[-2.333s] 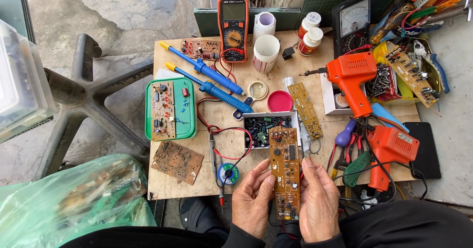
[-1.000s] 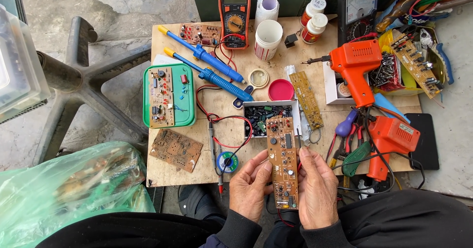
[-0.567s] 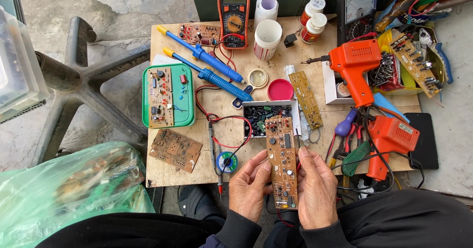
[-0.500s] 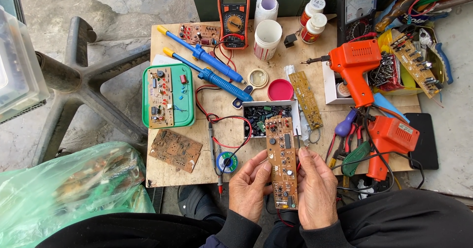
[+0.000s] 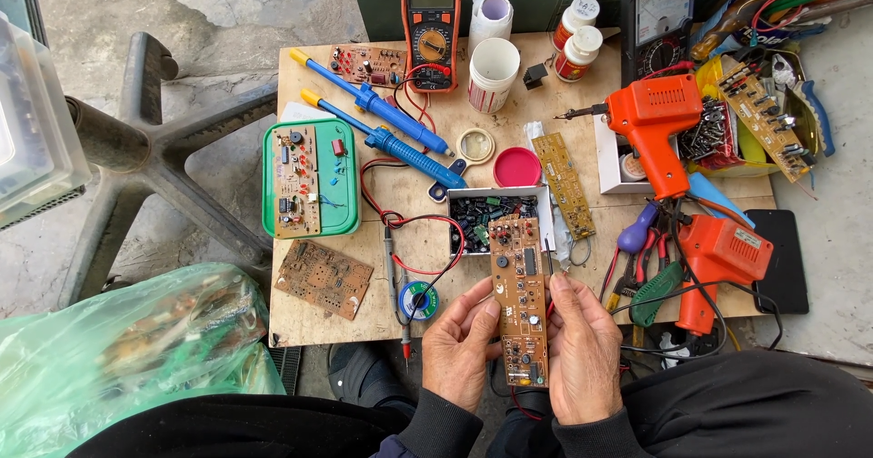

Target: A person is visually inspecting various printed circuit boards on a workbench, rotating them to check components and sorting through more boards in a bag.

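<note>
Head view: long, narrow brown circuit board [image 5: 519, 300] held upright between both hands over the wooden table's [image 5: 364, 317] near edge. Left hand [image 5: 461, 349] fingers curl against its left edge; right hand [image 5: 582, 353] fingers grip its right edge. Just beyond the fingertips: white box of small components [image 5: 496, 212].

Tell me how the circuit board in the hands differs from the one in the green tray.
The held circuit board is long, narrow and lifted off the table between the left hand and right hand. The tray circuit board is shorter, wider and lies flat in the green tray, untouched. Both are brown and show components.
</note>
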